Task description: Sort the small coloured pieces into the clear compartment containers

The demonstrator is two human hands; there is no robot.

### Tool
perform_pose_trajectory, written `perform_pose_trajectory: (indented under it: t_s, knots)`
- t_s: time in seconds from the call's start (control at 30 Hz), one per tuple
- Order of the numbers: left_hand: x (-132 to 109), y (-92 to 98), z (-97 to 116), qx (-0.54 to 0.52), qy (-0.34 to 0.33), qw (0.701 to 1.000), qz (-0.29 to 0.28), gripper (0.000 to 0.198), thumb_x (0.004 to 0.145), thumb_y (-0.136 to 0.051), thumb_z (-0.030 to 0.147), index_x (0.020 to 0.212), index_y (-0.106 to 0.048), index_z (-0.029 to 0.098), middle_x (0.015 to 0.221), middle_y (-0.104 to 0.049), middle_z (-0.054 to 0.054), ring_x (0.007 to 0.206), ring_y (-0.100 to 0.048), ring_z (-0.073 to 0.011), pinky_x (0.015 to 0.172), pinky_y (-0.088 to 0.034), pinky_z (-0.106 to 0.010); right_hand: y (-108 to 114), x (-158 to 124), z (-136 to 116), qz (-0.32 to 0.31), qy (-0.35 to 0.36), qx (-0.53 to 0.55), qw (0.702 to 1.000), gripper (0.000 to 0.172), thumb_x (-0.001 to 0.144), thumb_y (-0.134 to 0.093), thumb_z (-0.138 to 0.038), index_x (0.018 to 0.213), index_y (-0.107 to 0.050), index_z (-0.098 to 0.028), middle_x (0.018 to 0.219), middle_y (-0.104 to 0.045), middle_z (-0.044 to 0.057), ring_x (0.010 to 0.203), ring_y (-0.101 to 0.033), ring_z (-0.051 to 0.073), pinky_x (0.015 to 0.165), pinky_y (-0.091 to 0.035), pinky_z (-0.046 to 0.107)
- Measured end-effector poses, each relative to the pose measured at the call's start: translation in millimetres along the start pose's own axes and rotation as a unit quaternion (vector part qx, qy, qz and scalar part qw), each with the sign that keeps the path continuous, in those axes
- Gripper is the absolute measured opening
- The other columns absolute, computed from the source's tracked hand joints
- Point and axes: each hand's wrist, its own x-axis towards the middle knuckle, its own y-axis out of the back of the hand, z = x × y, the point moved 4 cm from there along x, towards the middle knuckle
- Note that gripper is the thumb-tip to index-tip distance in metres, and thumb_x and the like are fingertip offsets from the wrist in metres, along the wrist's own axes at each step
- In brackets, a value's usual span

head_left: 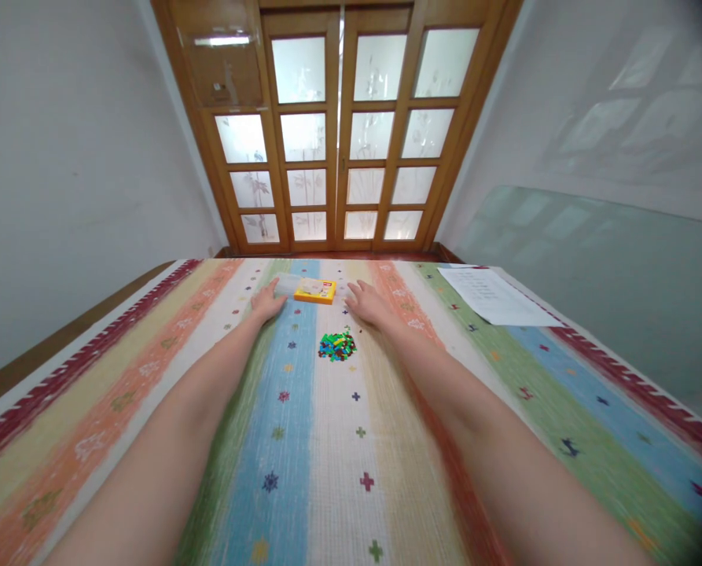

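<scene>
Both my arms reach far forward over a striped cloth point(327, 440) that covers the table. My left hand point(266, 300) lies flat with fingers out, touching a clear plastic bag or lid point(285, 284) just left of a small yellow box point(315, 291). My right hand point(369, 303) rests open on the cloth just right of the box, fingers spread, holding nothing. A small heap of tiny coloured building pieces point(337, 346) lies on the cloth between my forearms, nearer to me than the box.
A white printed sheet of paper point(495, 295) lies at the far right of the cloth. A glass pane point(610, 259) leans along the right wall. Wooden doors with frosted panes point(339, 134) stand beyond the table's far edge.
</scene>
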Motion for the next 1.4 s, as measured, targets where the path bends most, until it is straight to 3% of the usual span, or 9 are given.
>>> perform_pose_trajectory:
  t_s: [0.23,0.43,0.67,0.87,1.13,1.3,1.4]
  knots:
    - [-38,-4.5,36,0.004,-0.003,1.000,0.011,0.078,0.094,-0.057,0.048,0.165,-0.033,0.024,0.153,-0.054,-0.020,0.143,-0.049,-0.0385,0.120,-0.030,-0.057,-3,-13,16,-0.006,0.020,-0.049,0.999,0.053,0.104,-0.052,-0.035,0.152,-0.053,-0.013,0.163,-0.043,0.019,0.153,-0.033,0.035,0.127,-0.023,0.049]
    - [-61,-7.3,58,0.004,-0.032,0.999,0.007,0.077,0.094,-0.056,0.048,0.164,-0.036,0.025,0.145,-0.059,-0.019,0.137,-0.053,-0.0391,0.118,-0.034,-0.054,-2,-42,40,0.005,-0.010,-0.035,0.999,0.058,0.104,-0.050,-0.041,0.156,-0.047,-0.016,0.167,-0.036,0.018,0.150,-0.038,0.035,0.121,-0.034,0.048]
    - [-72,-15.5,73,0.001,-0.053,0.998,0.014,0.074,0.095,-0.056,0.046,0.164,-0.038,0.026,0.135,-0.063,-0.016,0.128,-0.059,-0.0351,0.114,-0.040,-0.049,8,-62,57,0.043,-0.024,-0.015,0.999,0.055,0.100,-0.054,-0.037,0.150,-0.054,-0.014,0.162,-0.044,0.017,0.147,-0.041,0.033,0.122,-0.034,0.045]
    - [-74,-14.6,70,-0.027,-0.050,0.998,0.021,0.072,0.097,-0.054,0.040,0.164,-0.036,0.023,0.143,-0.063,-0.015,0.134,-0.057,-0.0332,0.116,-0.040,-0.046,14,-62,58,0.051,-0.011,-0.030,0.998,0.049,0.099,-0.055,-0.036,0.143,-0.060,-0.016,0.153,-0.054,0.017,0.143,-0.043,0.034,0.122,-0.031,0.048]
    - [-72,-9.8,60,-0.038,-0.020,0.997,0.070,0.064,0.097,-0.050,0.035,0.159,-0.044,0.018,0.154,-0.056,-0.013,0.142,-0.052,-0.0272,0.123,-0.038,-0.041,14,-67,43,0.050,0.022,-0.054,0.997,0.056,0.101,-0.055,-0.040,0.150,-0.054,-0.015,0.162,-0.045,0.017,0.151,-0.035,0.033,0.126,-0.026,0.048]
    - [-75,-2.0,42,-0.002,0.070,0.993,0.097,0.058,0.098,-0.050,0.040,0.152,-0.054,0.021,0.153,-0.056,-0.015,0.142,-0.052,-0.0332,0.122,-0.036,-0.054,11,-66,51,0.046,0.027,-0.065,0.996,0.056,0.101,-0.054,-0.042,0.151,-0.055,-0.016,0.162,-0.046,0.015,0.151,-0.037,0.032,0.125,-0.029,0.048]
    - [-76,0.2,37,0.013,0.075,0.992,0.103,0.058,0.098,-0.049,0.040,0.153,-0.053,0.021,0.158,-0.052,-0.016,0.144,-0.049,-0.0347,0.121,-0.035,-0.058,13,-65,60,0.045,0.012,-0.076,0.996,0.052,0.103,-0.051,-0.040,0.149,-0.058,-0.016,0.159,-0.049,0.015,0.148,-0.041,0.032,0.124,-0.032,0.048]
